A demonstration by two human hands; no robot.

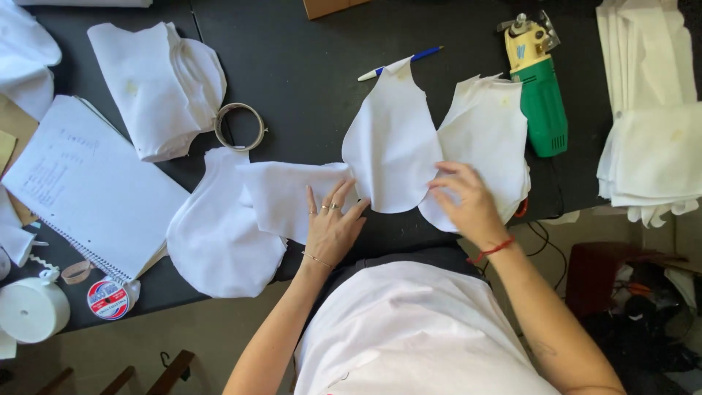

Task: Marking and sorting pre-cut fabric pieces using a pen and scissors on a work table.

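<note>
The head view looks straight down on a dark table (307,66), with the person's white-shirted body filling the bottom middle of the frame.

Just below the middle of the frame, the left hand (330,227) lies flat, fingers spread, pressing on a white fabric piece (281,194) that runs toward the left. Rings show on two fingers and a thin bracelet on the wrist. Right of it, the right hand (464,201) rests with its fingers curled on the lower edge of a stack of white cut pieces (486,135); whether it pinches a layer or only presses on it cannot be told. A red cord circles that wrist.

Between the two hands lies a rounded white cut piece (391,146), its narrow tip pointing to the top of the frame and its right edge overlapping the stack.

At lower left of the hands a larger rounded white piece (219,241) hangs slightly over the table edge. In the upper left sits a folded bundle of white fabric (157,84), with a roll of clear tape (240,126) touching it.

At far left lies an open spiral notebook (88,190) (handwriting too small to read), and below it a white roll (31,309) and a small red-and-white spool (108,298). A blue-and-white pen (401,63) lies above the cut piece. At upper right stands a yellow-and-green electric fabric cutter (540,84), and beyond it piles of white fabric (647,110).
</note>
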